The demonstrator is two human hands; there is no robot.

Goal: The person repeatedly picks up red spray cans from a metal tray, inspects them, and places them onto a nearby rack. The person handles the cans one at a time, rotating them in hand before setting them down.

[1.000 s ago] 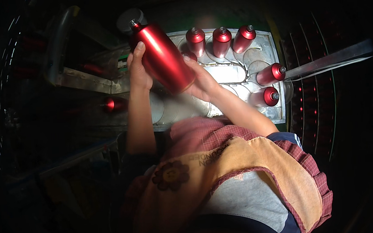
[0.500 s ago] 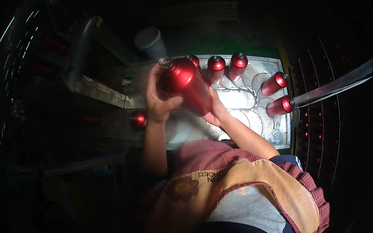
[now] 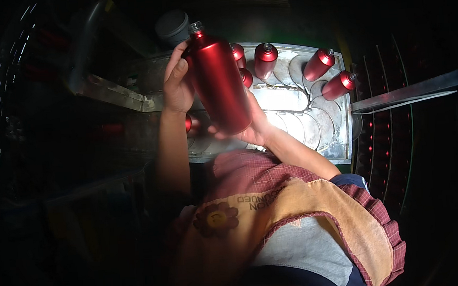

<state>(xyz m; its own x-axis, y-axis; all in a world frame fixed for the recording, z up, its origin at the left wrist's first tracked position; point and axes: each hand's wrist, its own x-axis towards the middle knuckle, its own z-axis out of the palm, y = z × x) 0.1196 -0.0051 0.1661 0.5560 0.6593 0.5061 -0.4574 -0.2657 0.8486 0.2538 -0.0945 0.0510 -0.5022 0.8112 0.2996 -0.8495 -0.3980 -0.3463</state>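
Observation:
A glossy red bottle (image 3: 217,86) with a clear threaded neck is held up in front of me, slightly tilted, its neck away from me. My left hand (image 3: 177,86) is closed on the left side near its shoulder, the thumb raised along it. My right hand (image 3: 255,121) supports the base from below and the right side, fingers partly hidden behind the bottle. Just beyond it, another red bottle (image 3: 246,77) shows only in part. More red bottles stand on the looped conveyor of crescent-shaped metal plates (image 3: 312,127), among them an upright one (image 3: 266,60).
Two red bottles stand at the conveyor's right end, one farther (image 3: 319,66) and one nearer (image 3: 337,86). A metal rail (image 3: 409,91) juts out to the right, before dark racks with red glints. A pale bucket (image 3: 172,27) is behind; a metal frame (image 3: 113,92) stands left.
The held bottle has turned more lengthwise, its long side now facing me. My left hand has shifted along its side. Bottles on the conveyor have moved round, and the view has shifted slightly.

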